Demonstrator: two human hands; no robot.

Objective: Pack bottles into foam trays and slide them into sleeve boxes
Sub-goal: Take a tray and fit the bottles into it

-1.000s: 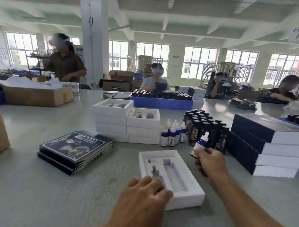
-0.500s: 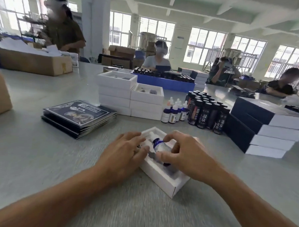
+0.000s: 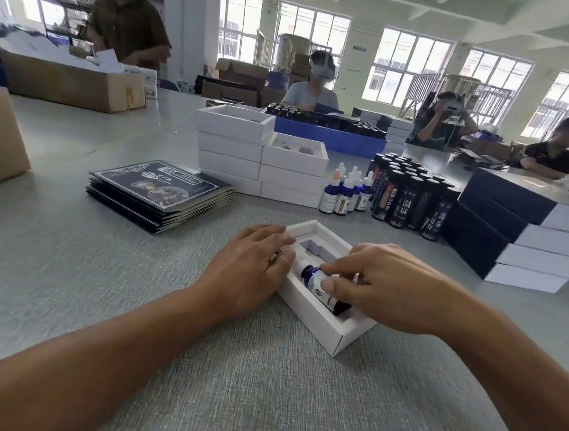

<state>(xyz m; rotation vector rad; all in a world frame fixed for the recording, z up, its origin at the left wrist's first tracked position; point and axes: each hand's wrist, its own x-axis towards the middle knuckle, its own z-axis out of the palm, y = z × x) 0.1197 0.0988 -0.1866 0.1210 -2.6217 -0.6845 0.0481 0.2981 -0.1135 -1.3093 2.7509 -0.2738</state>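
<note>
The surface (image 3: 79, 255) looks like a matt grey laminate with a fine woven-looking grain. The tray (image 3: 320, 327) is matt white, with card-like outer walls and a soft foam-like inside. The dropper bottle (image 3: 316, 277) lying in it is glossy dark blue, with a paper label. The tall bottles (image 3: 408, 194) are shiny black. The stacked booklets (image 3: 160, 190) have glossy printed covers. The cartons (image 3: 70, 82) are plain brown cardboard.

Tray (image 3: 308, 309) centre on table (image 3: 79, 255); bottle (image 3: 322, 287) lying in tray. Booklets (image 3: 160, 190) behind-left; tray stacks (image 3: 259, 159) behind; boxes (image 3: 520, 225) right.
</note>
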